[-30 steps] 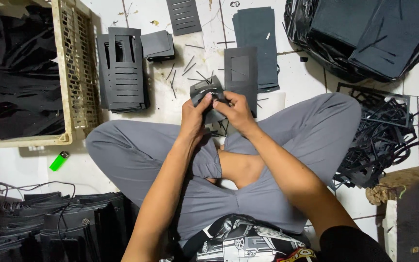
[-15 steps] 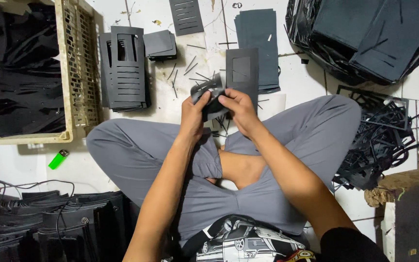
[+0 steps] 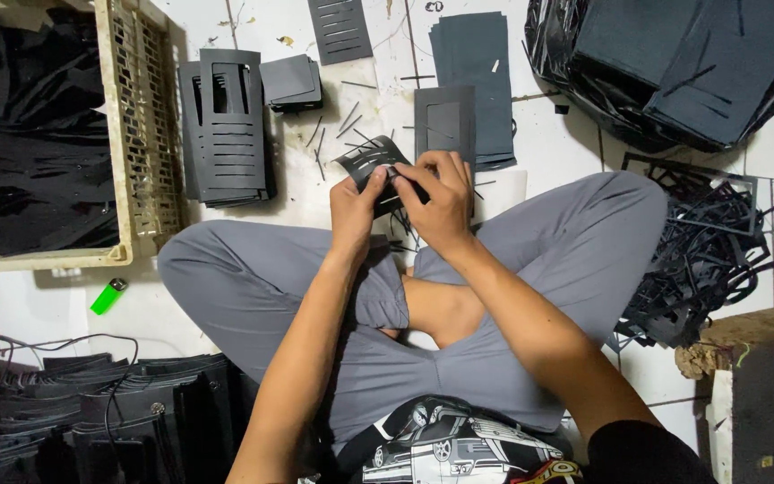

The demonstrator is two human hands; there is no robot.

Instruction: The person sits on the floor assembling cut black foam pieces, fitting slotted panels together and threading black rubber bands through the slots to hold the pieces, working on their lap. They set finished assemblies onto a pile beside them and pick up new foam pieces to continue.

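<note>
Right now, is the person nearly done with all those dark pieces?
Not nearly. Done: a stack of slotted dark grey sheets left of the knees. In hand: both hands, left and right, pinch one slotted dark sheet. Left: a pile of plain dark sheets waits ahead.

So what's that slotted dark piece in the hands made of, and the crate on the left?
Slotted piece: thin matte dark sheet, perhaps leather-like or card; it curls between the left hand and right hand. Crate: beige moulded plastic, judging by its lattice wall.
</note>
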